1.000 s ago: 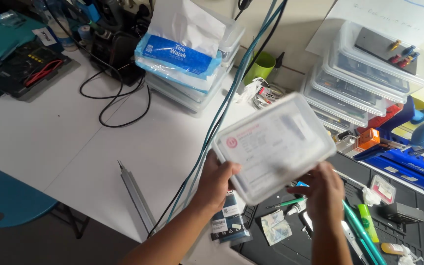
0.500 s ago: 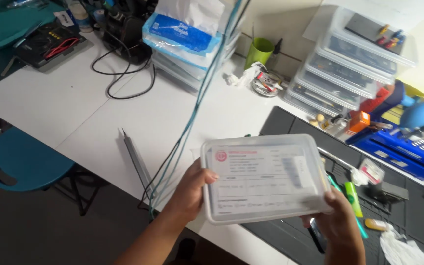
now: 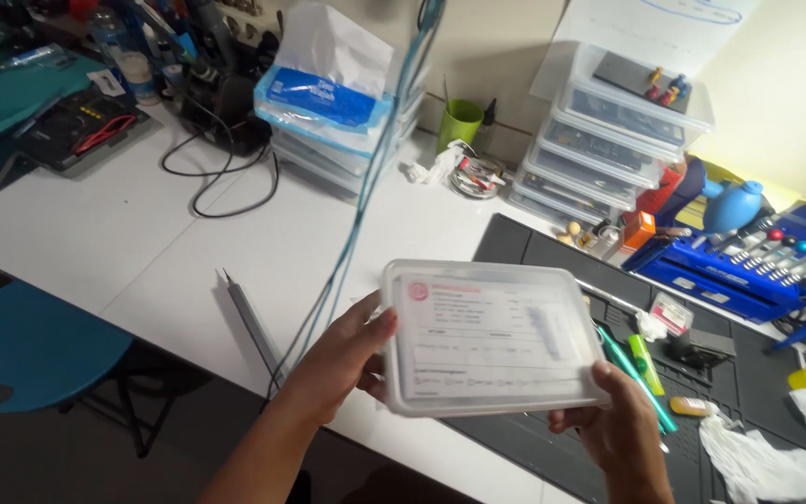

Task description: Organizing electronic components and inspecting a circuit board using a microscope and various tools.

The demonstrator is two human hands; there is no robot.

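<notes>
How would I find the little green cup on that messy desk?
Look along the back edge of the white desk, by the wall. The green cup stands between the tissue pack and the stacked clear drawers. It is the only bright green, round container there.

White-labelled clear box (image 3: pixel 492 336) held centre; blue-white tissue pack (image 3: pixel 324 93) rear.

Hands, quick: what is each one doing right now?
Left hand: closed on the left edge of the clear plastic box.
Right hand: gripping the same box at its lower right corner.
</notes>
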